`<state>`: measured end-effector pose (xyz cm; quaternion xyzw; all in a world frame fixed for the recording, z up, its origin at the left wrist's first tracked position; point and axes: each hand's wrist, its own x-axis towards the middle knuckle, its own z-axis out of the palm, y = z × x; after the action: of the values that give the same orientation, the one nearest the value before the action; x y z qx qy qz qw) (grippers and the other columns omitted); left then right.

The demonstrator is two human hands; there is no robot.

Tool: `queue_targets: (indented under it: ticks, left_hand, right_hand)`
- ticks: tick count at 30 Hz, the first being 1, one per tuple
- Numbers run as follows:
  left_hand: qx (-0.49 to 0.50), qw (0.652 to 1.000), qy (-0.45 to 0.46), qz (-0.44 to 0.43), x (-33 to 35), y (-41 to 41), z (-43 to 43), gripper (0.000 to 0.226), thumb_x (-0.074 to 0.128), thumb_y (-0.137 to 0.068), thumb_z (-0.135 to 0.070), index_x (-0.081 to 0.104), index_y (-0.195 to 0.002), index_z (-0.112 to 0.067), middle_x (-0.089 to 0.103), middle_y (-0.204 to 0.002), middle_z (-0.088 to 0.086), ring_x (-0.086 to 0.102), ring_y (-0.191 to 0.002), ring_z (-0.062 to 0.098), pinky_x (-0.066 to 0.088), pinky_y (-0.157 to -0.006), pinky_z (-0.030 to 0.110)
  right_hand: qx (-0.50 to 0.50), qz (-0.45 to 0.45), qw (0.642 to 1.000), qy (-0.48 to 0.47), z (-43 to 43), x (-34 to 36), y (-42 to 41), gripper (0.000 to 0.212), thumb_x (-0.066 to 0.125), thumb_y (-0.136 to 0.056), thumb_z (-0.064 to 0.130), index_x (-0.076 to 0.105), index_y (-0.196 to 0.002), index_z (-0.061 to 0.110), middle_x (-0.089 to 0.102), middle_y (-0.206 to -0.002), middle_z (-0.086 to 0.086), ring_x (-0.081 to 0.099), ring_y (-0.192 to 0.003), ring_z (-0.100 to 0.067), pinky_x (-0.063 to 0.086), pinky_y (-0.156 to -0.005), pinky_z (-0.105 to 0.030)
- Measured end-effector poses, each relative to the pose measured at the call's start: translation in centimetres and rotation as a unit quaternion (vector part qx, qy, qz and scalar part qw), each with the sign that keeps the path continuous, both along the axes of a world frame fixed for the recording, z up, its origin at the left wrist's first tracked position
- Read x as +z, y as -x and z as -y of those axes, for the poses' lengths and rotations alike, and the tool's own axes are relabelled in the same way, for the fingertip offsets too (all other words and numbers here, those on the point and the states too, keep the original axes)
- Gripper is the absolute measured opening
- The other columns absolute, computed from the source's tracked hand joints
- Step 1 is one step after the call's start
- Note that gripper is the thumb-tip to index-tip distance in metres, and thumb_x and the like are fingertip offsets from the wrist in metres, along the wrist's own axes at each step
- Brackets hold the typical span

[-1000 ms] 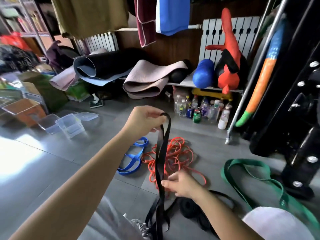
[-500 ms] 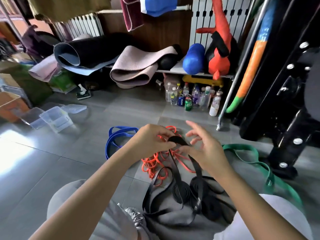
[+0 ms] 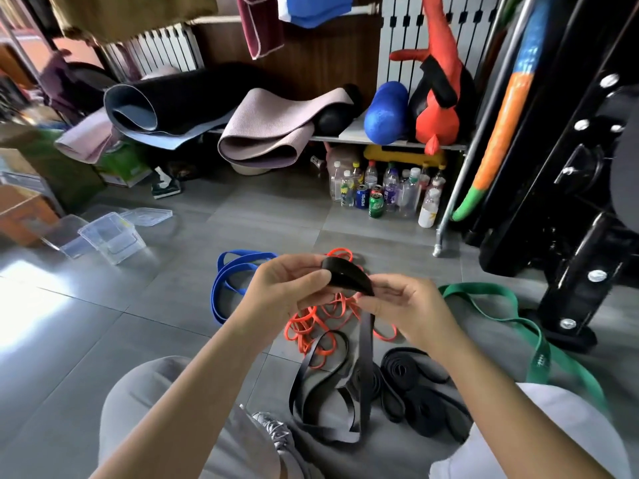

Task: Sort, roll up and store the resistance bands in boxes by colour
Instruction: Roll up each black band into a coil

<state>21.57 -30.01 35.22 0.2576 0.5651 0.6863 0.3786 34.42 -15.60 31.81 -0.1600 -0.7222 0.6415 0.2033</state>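
My left hand (image 3: 283, 292) and my right hand (image 3: 408, 305) both pinch the folded top end of a black band (image 3: 345, 276) held above the floor. Its long tail hangs down to the tiles between my knees. More black bands (image 3: 415, 395) lie heaped under my right forearm. Orange bands (image 3: 311, 326) sit tangled just beyond my hands. A blue band (image 3: 224, 281) lies to their left, and a green band (image 3: 501, 305) trails off to the right. Clear plastic boxes (image 3: 110, 236) stand on the floor at the left.
A clear lid (image 3: 148, 216) lies behind the boxes. Bottles and cans (image 3: 383, 195) stand under a shelf holding rolled mats (image 3: 269, 133). A black steel rack (image 3: 570, 202) and a metal pole (image 3: 460, 188) close off the right. My grey-trousered knees (image 3: 166, 409) fill the foreground.
My left hand came down from holding the black band stretched high. Both hands met in front of me and now hold its end folded over into a small loop.
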Motion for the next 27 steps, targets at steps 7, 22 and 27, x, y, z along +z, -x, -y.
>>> queue_targets:
  ticks: [7,22,27]
  left_hand:
    - [-0.025,0.798,0.284,-0.53,-0.2,0.1,0.7,0.056,0.071,-0.08,-0.022,0.049,-0.131,-0.028,0.052,-0.112,-0.007,0.056,-0.093,0.013,0.047,-0.082,0.027]
    - [-0.056,0.87,0.253,-0.42,-1.0,-1.2,-0.3,0.013,0.075,-0.07,-0.02,0.069,-0.082,-0.022,0.06,-0.066,-0.006,0.056,-0.063,0.016,0.049,-0.066,0.031]
    - [-0.001,0.957,0.176,-0.23,-1.1,-1.3,0.2,0.02,0.076,-0.071,-0.008,0.065,-0.078,-0.023,0.066,-0.059,-0.003,0.058,-0.056,0.018,0.047,-0.057,0.026]
  right_hand:
    - [0.037,0.169,0.923,-0.344,-0.6,0.8,-0.4,0.013,0.075,-0.075,0.028,0.074,-0.088,0.032,0.056,-0.07,0.01,0.055,-0.07,-0.011,0.046,-0.07,-0.031]
    - [0.058,0.11,0.983,-0.135,-0.6,2.8,-1.2,0.021,0.08,-0.07,0.01,0.073,-0.084,0.025,0.072,-0.076,0.013,0.062,-0.069,0.002,0.048,-0.067,-0.013]
    - [0.026,0.06,0.997,-0.046,0.6,1.8,-1.2,0.028,0.079,-0.065,0.003,0.07,-0.081,0.025,0.072,-0.072,0.012,0.064,-0.066,0.002,0.048,-0.067,-0.01]
